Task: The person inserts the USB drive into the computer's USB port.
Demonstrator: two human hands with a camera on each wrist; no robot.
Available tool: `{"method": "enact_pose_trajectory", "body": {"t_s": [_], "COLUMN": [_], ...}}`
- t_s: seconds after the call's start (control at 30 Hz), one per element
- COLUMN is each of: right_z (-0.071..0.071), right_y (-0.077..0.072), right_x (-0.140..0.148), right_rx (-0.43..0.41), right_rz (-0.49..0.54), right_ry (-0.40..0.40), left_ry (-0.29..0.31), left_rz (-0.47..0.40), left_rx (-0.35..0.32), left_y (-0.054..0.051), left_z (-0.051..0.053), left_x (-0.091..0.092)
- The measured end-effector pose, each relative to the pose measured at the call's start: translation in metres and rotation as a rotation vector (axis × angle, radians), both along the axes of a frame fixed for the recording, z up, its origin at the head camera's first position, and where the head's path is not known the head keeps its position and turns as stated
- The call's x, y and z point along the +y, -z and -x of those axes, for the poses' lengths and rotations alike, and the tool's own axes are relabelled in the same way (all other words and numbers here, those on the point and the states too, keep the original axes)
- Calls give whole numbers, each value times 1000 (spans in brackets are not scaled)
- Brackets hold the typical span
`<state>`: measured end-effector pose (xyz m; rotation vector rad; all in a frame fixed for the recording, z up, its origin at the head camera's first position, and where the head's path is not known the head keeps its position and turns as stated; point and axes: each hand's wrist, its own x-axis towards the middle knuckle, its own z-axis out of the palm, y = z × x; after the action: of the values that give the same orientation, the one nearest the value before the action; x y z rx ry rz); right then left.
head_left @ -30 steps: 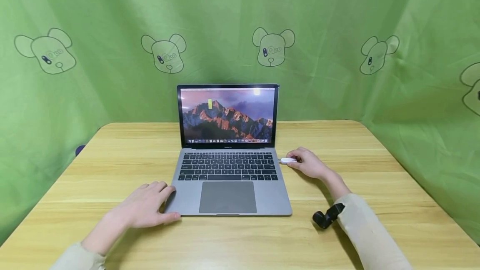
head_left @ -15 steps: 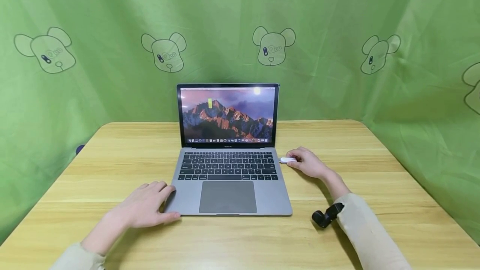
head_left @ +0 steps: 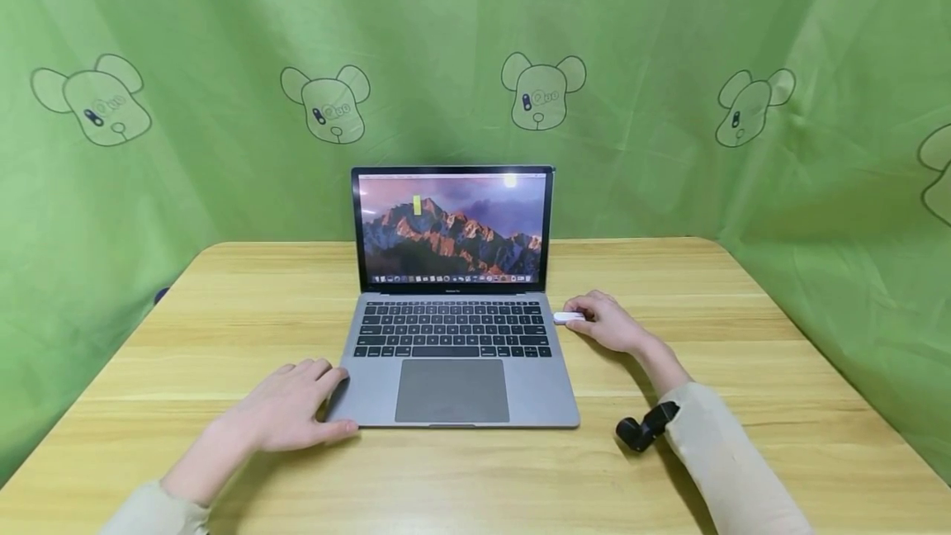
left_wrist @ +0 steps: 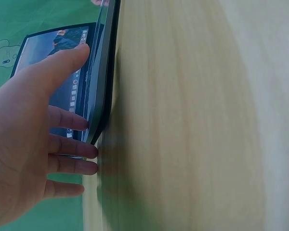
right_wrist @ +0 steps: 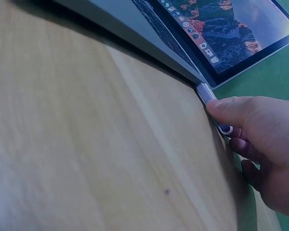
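Observation:
A grey laptop (head_left: 535, 395) stands unfolded on the wooden table, its screen (head_left: 453, 229) lit with a mountain picture. At its front left corner rests my left hand (head_left: 281, 409), thumb by the front edge and fingers along the left side. The left wrist view has those fingers (left_wrist: 70, 144) fairly straight and spread against the corner. On the far side, my right hand (head_left: 609, 324) pinches a white USB stick (head_left: 566, 317) between thumb and fingers. The stick's front end meets the laptop's right side, and its metal plug is hidden. Fingers cover part of the stick (right_wrist: 205, 91) in the right wrist view.
Light wooden table (head_left: 669, 485) surrounds the laptop. A green curtain (head_left: 446, 7) with printed bear heads hangs behind and on both sides. A black wrist camera (head_left: 645, 428) sticks out from the right sleeve (head_left: 731, 452).
My right hand has pushed the USB stick slightly left. Its metal plug showed a second ago and is now out of sight at the laptop's side. My left hand stays put.

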<state>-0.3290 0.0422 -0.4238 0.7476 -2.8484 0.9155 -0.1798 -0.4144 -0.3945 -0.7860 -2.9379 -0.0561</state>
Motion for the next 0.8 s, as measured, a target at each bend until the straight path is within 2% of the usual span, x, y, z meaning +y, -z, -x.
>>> {"method": "enact_pose_trajectory", "body": {"t_s": [0.57, 0.8], "right_z": [2, 2], "right_y": [2, 2], "right_x": [0, 1], "right_rx": [-15, -56], "right_rz": [18, 51], "right_ry": [7, 28], "left_ry": [7, -1], "left_rz": [-9, -15], "left_rx": [10, -3], "left_y": [0, -2], "left_z": [-1, -2], "left_x": [0, 1]}}
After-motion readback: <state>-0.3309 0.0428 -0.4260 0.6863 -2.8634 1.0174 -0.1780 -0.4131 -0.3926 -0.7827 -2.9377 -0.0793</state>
